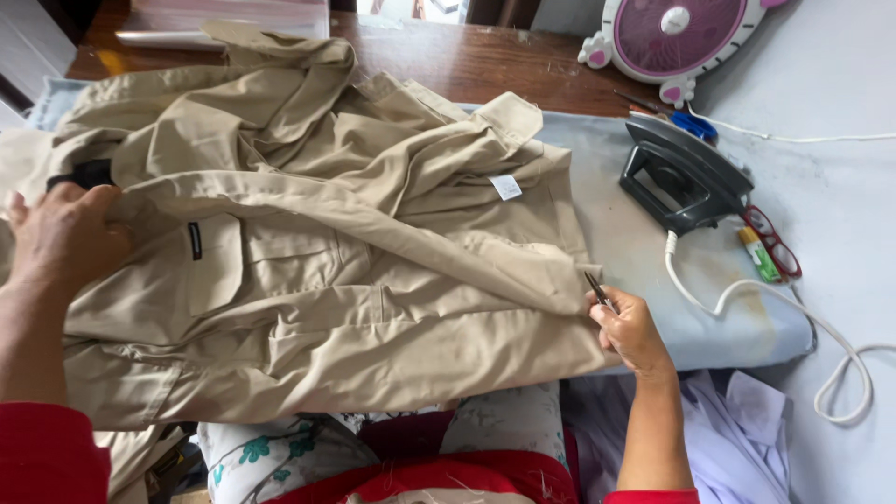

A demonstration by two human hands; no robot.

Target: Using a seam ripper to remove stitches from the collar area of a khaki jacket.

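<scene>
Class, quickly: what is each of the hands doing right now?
Left hand: closed on the beige jacket, gripping its edge.
Right hand: closed, pinching a small dark tool at the jacket's hem.

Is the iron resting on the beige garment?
No: the iron stands on the bare padded board to the right of the beige garment, apart from it.

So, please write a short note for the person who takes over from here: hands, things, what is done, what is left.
Left hand: grip on the beige garment at its left edge.
Right hand: holds a small dark tool and pinches the garment's right edge.
The garment lies spread but creased across the ironing board.
The iron stands on the board to the right, apart from the cloth; red glasses beside it.
Done: garment laid out. Left: creases remain.
</scene>
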